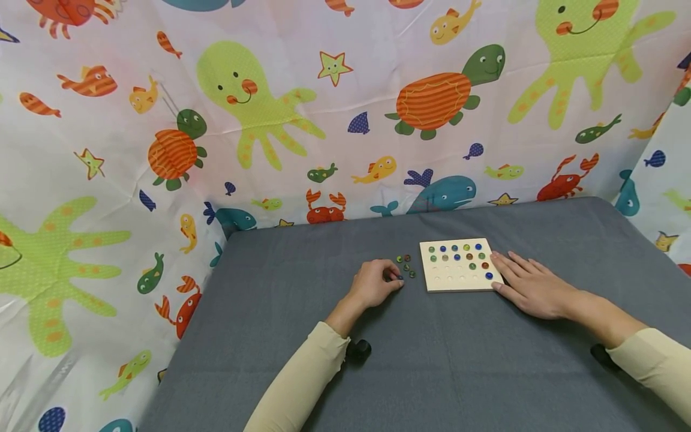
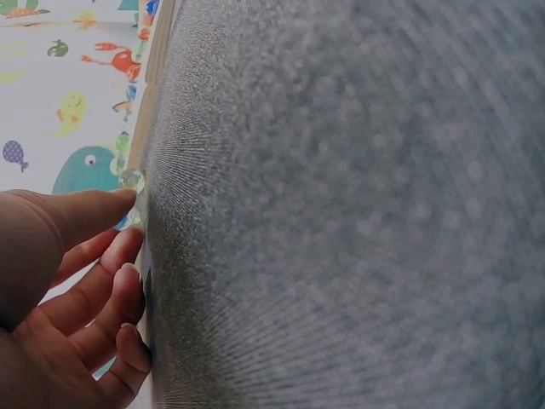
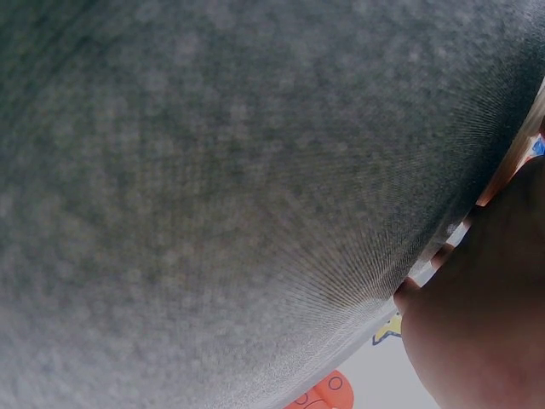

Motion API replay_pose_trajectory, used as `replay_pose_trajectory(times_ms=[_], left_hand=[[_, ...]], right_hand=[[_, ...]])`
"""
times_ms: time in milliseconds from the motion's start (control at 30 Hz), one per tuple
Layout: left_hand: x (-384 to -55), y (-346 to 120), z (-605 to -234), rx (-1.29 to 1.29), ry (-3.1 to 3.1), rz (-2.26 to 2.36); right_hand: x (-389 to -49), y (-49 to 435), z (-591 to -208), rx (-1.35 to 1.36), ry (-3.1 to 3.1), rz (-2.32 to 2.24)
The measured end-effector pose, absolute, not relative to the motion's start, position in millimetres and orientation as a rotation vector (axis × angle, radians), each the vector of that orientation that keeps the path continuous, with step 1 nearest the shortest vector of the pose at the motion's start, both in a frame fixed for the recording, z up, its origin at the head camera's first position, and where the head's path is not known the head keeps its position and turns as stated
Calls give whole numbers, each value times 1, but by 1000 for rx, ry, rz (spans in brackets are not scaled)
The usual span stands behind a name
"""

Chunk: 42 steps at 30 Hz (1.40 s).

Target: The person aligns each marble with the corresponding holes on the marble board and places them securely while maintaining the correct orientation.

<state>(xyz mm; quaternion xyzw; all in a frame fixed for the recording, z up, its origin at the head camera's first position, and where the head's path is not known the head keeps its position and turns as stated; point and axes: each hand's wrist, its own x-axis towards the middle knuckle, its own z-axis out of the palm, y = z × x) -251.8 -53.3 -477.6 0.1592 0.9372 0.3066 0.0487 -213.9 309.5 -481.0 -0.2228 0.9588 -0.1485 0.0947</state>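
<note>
My left hand (image 1: 373,283) is low over the grey cloth, left of a small group of marbles (image 1: 407,267). Its thumb and index fingertip pinch a blue marble (image 1: 400,278); in the left wrist view the thumb and index finger (image 2: 128,243) close around it, the other fingers loosely curled. A pale wooden board (image 1: 445,285) with rows of round hollows lies to the right. Marbles of several colours fill its two back rows, apart from a gap, and a blue marble (image 1: 489,276) sits at its right. My right hand (image 1: 531,287) lies flat with straight fingers, thumb and fingertips at the board's right edge.
Grey cloth (image 1: 410,372) covers the table. A curtain printed with sea animals (image 1: 302,180) hangs along the back and left side. Dark wrist cameras (image 1: 358,351) show under both sleeves.
</note>
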Motion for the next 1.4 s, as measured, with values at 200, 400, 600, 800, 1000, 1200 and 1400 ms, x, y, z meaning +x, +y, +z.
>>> replay_pose_trajectory(times_ms=[200,400,600,800,1000,1200,1400], left_hand=[[-251,-53,-477,485,2853,957],[-250,-51,-477,505,2848,980],[-249,-50,-478,527,2852,987],[-248,-49,-476,548,2853,995],[-247,-45,-475,572,2844,1001],[-245,-39,-472,589,2823,1028],[-245,-34,-471,609,2820,1025]], right_hand=[[-213,309,-482,-649,2840,-433],[-212,307,-481,-653,2846,-421],[-212,307,-481,-652,2845,-411],[-211,306,-481,-644,2848,-409],[-209,306,-481,-650,2851,-424],[-208,306,-480,-655,2851,-426],[-207,305,-481,-644,2852,-415]])
